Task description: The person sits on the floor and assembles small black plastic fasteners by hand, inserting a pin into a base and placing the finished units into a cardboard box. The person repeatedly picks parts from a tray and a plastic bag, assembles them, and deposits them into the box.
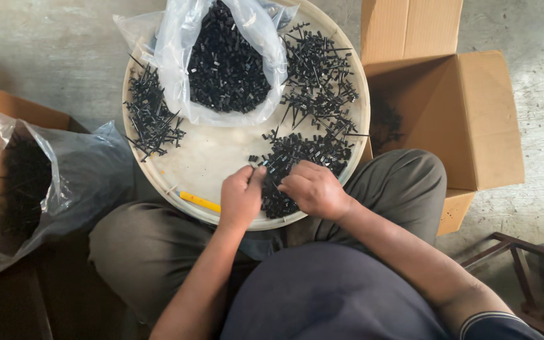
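Two hands work at the near edge of one round tray (221, 157) resting on the person's lap. The left hand (242, 196) is curled, its thumb and forefinger pressed together on a small black part (263, 169) at their tips. The right hand (315, 189) lies knuckles up just beside it, fingers bent down into a heap of black parts (297, 157); whether they pinch anything cannot be told, since the fingertips are hidden. The two hands nearly touch.

On the tray lie three loose heaps of black parts: the one under the fingertips, a second (319, 75) of longer pin-like pieces beyond the right fingers, and a third (152, 116) well beyond and to the left of the left fingers. One clear bag (221, 60) full of black pieces sits on the tray's far side. One yellow stick (199, 201) lies just left of the left hand at the rim.

Off the tray, a second clear bag (39, 182) stands far left of the fingers, and one open cardboard box (448, 119) stands to the right.
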